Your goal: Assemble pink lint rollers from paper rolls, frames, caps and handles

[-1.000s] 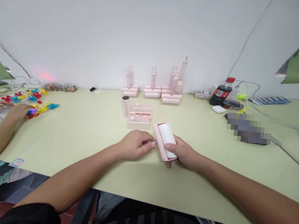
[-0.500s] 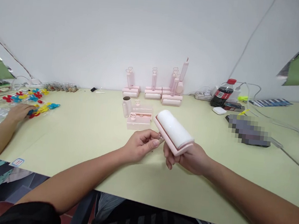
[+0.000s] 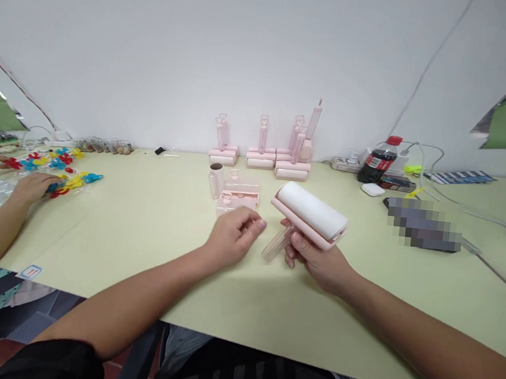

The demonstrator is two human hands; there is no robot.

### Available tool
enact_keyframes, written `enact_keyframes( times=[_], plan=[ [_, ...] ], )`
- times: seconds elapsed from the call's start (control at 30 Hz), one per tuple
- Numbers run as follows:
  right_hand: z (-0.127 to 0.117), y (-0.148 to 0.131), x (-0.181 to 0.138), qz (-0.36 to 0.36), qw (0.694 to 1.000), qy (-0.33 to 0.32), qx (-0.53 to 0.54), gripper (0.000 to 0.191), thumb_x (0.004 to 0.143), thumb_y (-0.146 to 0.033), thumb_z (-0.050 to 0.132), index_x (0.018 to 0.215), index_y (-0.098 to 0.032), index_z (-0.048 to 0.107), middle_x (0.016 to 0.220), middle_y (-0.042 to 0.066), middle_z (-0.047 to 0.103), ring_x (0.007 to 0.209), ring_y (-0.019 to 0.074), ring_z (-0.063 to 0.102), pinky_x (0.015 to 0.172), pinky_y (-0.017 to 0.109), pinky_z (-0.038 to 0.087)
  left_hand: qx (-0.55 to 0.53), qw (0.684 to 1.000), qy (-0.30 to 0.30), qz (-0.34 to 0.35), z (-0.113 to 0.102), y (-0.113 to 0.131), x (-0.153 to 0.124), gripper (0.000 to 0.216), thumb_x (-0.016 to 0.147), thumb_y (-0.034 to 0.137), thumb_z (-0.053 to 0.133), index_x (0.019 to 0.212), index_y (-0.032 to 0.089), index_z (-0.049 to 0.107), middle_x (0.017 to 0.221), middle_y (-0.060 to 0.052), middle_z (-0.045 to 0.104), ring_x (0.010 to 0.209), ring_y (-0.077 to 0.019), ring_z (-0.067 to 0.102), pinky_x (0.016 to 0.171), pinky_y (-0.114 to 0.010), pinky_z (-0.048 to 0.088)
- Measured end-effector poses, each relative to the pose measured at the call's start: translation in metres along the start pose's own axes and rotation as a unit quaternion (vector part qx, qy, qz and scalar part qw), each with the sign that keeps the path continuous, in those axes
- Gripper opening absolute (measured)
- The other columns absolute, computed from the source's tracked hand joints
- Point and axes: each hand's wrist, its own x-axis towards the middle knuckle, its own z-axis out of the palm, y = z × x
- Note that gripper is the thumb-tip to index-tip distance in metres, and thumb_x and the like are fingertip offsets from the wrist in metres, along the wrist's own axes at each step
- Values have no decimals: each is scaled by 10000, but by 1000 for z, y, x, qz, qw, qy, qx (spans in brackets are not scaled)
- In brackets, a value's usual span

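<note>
A lint roller with a white paper roll and pale pink frame (image 3: 311, 214) is in my right hand (image 3: 324, 263), whose fingers wrap around the neck. Its clear handle (image 3: 277, 244) points down to the left, toward my left hand. My left hand (image 3: 234, 239) is just left of the handle, apart from it, with fingers curled in and the thumb close to the index finger; nothing shows in it. Beyond my left hand lie pink lint-roller covers (image 3: 245, 201) with heart-shaped loops, partly hidden by that hand. A roll with a brown core (image 3: 216, 176) stands beside them.
Several pink lint rollers (image 3: 260, 157) stand along the wall. At right are a cola bottle (image 3: 379, 160), a white case (image 3: 373, 190), a blurred phone (image 3: 423, 225) and cables. At left, a co-worker's hand (image 3: 34, 186) touches colourful plastic pieces (image 3: 73, 182).
My left hand has let go of the handle and drawn slightly left. My right hand has turned the lint roller and shifted it right, so its clear handle now shows.
</note>
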Motion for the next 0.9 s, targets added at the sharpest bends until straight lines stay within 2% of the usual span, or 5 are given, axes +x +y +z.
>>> enact_keyframes(
  times=[0.2,0.37,0.53,0.67,0.9],
  plan=[
    [-3,-10,1,2,1000,15,20,383,889,-578,555,1056,-250,448,1017,43,665,435,83,530,397,266,452,268,960,25,-82,-38,-36,27,590,897,487,521,1422,245,406,1078,-88,609,923,-242,611,709,-329,456],
    [1,-12,2,7,999,18,46,408,848,-558,626,1043,-259,429,978,9,652,464,101,585,411,285,524,261,960,-29,-94,-39,-46,36,326,912,406,504,1170,231,599,946,-57,640,831,-218,605,674,-307,425],
    [-3,-5,3,-31,999,-6,32,284,806,-363,740,941,-215,538,920,4,644,477,89,586,426,266,531,-30,992,-33,-118,-23,-26,21,208,903,373,510,806,190,535,710,5,571,606,-121,500,577,-250,372],
    [-6,0,1,-75,996,-3,37,173,832,-307,717,868,-202,585,896,-1,645,463,86,596,417,244,507,-308,922,-163,-169,-6,-9,6,308,843,453,623,895,202,452,631,66,513,484,-65,433,485,-204,321],
    [0,-7,-4,-132,990,14,49,146,851,-337,695,912,-217,639,860,0,670,503,113,649,491,265,535,-405,864,-222,-201,2,-2,2,451,752,466,749,1003,156,537,774,-10,640,536,-86,579,520,-224,437]
  ],
)
